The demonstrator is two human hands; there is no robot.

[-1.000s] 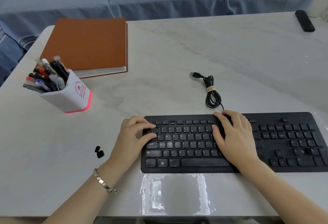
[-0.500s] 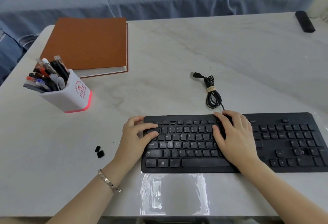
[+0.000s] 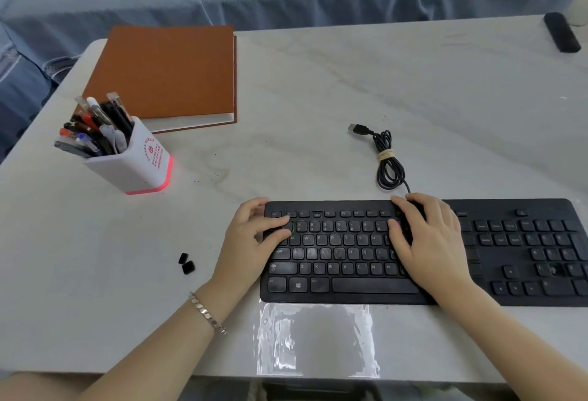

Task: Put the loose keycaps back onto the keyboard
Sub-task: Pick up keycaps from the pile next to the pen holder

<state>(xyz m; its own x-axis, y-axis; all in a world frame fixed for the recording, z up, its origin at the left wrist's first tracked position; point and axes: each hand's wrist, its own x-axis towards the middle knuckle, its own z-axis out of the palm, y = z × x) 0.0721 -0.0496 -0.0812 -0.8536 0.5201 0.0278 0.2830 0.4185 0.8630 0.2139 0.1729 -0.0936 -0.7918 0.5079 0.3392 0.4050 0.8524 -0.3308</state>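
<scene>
Table [image 3: 318, 82]: keyboard [image 3: 350, 254], keycaps [image 3: 186, 263], notebook [image 3: 165, 73], pen holder [image 3: 136, 162], cable [image 3: 386, 159].

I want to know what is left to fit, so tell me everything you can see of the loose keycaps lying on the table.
Two loose keycaps lie on the pale marble-look table, left of the keyboard and a little way left of the left hand. They are small, black and squarish, and look like matte plastic. One sits just beyond the other, close together or touching. Their legends are too small to read. Neither hand touches them; both are on the keyboard.
</scene>
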